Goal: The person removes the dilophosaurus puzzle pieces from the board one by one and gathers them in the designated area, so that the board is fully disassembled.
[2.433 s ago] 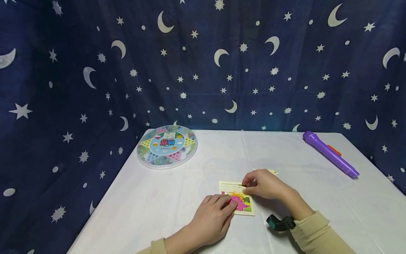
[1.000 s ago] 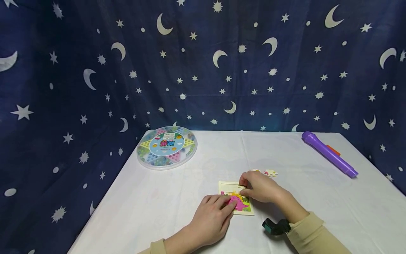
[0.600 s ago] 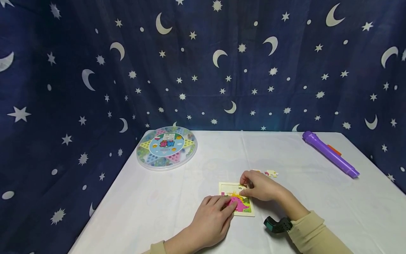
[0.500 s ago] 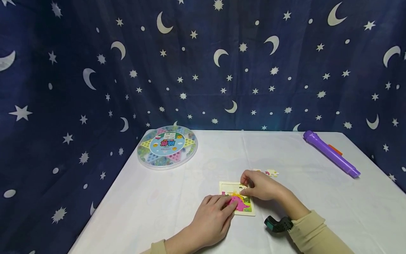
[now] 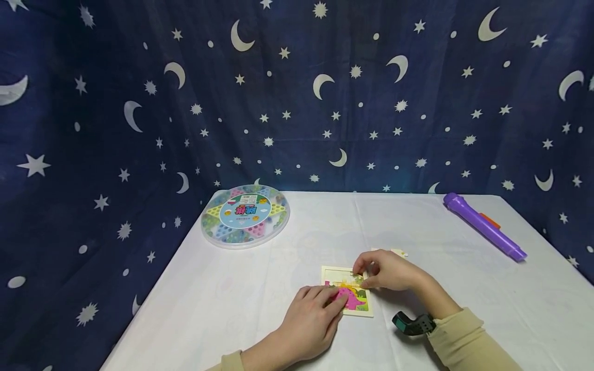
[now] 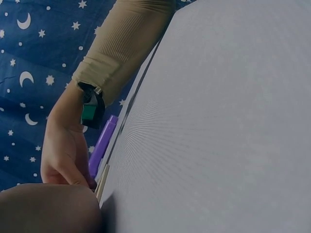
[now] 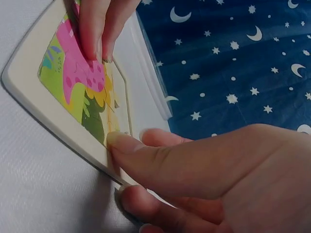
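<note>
A small jigsaw puzzle with a pink dinosaur picture lies in a cream frame on the table, its upper part showing bare backing. My left hand rests its fingers, nearly straight, on the picture's lower left. At the upper right corner my right hand holds a puzzle piece between bent thumb and forefinger, low in the frame. In the right wrist view the right thumb presses at the picture's edge by the frame's rim, with another fingertip outside it. Loose puzzle pieces lie behind the right hand, partly covered.
A round, clear-lidded Chinese checkers set sits at the table's back left. A purple toy microphone-like stick with an orange part lies at the back right. White cloth covers the table; a dark starry curtain hangs behind.
My right hand has shifted slightly right, its thumb drawing away from the forefinger so more of the piece shows. It hides more of the loose pieces. My left hand stays put.
</note>
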Demonstrator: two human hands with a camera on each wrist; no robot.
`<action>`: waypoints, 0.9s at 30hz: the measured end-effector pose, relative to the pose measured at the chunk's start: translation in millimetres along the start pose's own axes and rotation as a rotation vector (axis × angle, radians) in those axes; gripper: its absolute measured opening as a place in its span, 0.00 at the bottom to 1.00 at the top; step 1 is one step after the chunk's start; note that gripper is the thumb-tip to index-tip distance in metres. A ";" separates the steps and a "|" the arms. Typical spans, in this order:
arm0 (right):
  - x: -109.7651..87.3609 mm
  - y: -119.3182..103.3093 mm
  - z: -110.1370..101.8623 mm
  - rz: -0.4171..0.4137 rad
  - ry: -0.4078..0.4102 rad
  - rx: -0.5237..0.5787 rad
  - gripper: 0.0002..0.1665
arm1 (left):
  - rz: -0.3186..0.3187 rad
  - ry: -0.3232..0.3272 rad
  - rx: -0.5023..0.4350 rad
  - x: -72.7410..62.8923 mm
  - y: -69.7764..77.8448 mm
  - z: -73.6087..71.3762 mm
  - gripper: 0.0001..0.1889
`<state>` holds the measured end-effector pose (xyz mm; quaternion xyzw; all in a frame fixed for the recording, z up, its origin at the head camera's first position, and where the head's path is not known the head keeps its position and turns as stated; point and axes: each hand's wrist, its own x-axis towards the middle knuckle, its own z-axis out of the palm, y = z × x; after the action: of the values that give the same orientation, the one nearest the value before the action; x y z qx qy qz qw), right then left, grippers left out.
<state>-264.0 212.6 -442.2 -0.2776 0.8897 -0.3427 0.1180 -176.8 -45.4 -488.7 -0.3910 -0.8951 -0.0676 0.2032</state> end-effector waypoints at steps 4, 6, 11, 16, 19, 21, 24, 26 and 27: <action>0.7 -1.8 1.3 0.012 0.026 -0.049 0.19 | -0.001 0.002 -0.002 -0.1 -0.4 0.0 0.19; 1.1 -3.4 2.2 0.020 0.046 -0.101 0.19 | 0.000 0.004 0.000 -0.2 -0.5 -0.4 0.19; 2.6 -8.6 6.2 0.026 0.075 -0.192 0.17 | 0.000 0.003 0.001 -0.8 -0.4 -0.3 0.19; 2.3 -18.2 9.1 0.068 0.095 -0.253 0.15 | -0.001 0.008 0.006 -0.4 -0.5 0.3 0.19; 3.1 -22.3 10.5 0.095 0.093 -0.274 0.14 | -0.001 0.013 0.010 -0.1 -0.7 0.9 0.19; 4.2 -22.3 11.6 0.100 0.083 -0.259 0.14 | 0.002 0.021 0.015 0.0 -0.9 1.3 0.19; 5.6 -19.0 12.6 0.080 0.070 -0.216 0.16 | 0.003 0.034 0.018 -0.4 -1.1 1.5 0.19; 6.3 -15.9 12.8 0.058 0.069 -0.193 0.18 | 0.003 0.038 0.018 -0.6 -0.9 1.6 0.19; 6.5 -14.5 12.6 0.049 0.069 -0.186 0.19 | 0.002 0.038 0.017 -0.7 -0.9 1.7 0.19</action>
<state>-258.2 193.1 -441.8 -0.2536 0.9278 -0.2648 0.0694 -177.6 -46.0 -490.5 -0.3888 -0.8913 -0.0669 0.2235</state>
